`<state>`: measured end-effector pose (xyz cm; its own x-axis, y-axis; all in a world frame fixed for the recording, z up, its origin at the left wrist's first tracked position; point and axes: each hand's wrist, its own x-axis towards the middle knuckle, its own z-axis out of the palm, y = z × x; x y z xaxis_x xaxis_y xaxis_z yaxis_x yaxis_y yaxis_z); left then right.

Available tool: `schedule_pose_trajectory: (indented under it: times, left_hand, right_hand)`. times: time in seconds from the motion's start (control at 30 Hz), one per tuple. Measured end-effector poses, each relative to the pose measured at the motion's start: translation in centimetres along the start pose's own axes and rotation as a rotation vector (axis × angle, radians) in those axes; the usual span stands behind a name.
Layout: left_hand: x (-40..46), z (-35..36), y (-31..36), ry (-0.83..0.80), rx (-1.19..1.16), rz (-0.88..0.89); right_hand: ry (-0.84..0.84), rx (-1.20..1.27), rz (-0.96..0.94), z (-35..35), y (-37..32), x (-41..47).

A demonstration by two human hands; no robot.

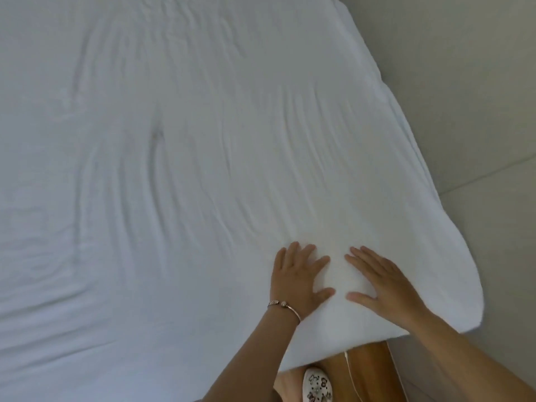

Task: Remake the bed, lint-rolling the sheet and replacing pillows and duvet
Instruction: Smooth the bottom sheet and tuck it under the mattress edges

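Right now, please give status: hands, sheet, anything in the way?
Left hand and right hand open, flat on sheet. Sheet wrinkled. No pillows, duvet or roller in view.

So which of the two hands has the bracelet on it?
The left hand: a thin bracelet circles its wrist. The right hand, flat beside it on the white sheet, has a bare wrist.

A pale grey-beige floor (470, 105) fills the right side of the frame, running from the upper right down to the lower right. A thin seam (490, 172) crosses it diagonally at right centre (likely a tile joint). At the bottom centre sits a piece of warm orange-brown wood (368, 369), its grain faintly visible, with a thin white cord (352, 381) trailing over it. The light is soft and even, casting no hard shadows.
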<state>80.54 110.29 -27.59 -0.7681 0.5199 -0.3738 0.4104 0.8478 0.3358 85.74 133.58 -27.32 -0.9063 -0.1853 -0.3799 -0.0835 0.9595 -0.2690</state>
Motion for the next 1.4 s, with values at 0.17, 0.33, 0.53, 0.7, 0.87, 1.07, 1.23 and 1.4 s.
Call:
schedule_pose_trajectory:
  times: [0.17, 0.33, 0.53, 0.7, 0.87, 1.07, 1.23, 1.4]
  left_hand:
    - [-0.3, 0.9, 7.3, 0.029, -0.11, -0.092]
    - [3.2, 1.4, 14.9, -0.012, -0.032, 0.016]
    - [7.9, 1.2, 18.9, -0.055, 0.068, 0.105]
    - [13.6, -0.2, 21.0, -0.087, 0.106, 0.227]
    - [18.0, -1.0, 22.5, -0.081, 0.083, 0.218]
    - [19.1, 0.0, 22.7, -0.079, -0.107, 0.302]
    - [19.3, 1.4, 22.7, -0.065, -0.239, 0.367]
    - [20.7, 1.6, 21.7, -0.153, -0.242, 0.445]
  right_hand:
    - [0.059, 0.135, 0.332, -2.1, 6.4, -5.4]
    - [0.091, 0.158, 0.629, -2.4, 8.3, -7.8]
    - [0.237, 0.381, 0.895, -1.0, 8.2, -9.0]
    - [0.433, 0.516, 0.969, -0.7, 11.1, -8.1]
    - [0.588, 0.478, 1.093, -0.6, 12.5, -7.0]
    - [0.695, 0.108, 0.898, 1.5, 13.1, -6.9]
    - [0.742, 0.026, 0.936, 2.5, 13.4, -7.7]
    - [0.57, 0.2, 1.142, 2.0, 11.3, -5.8]
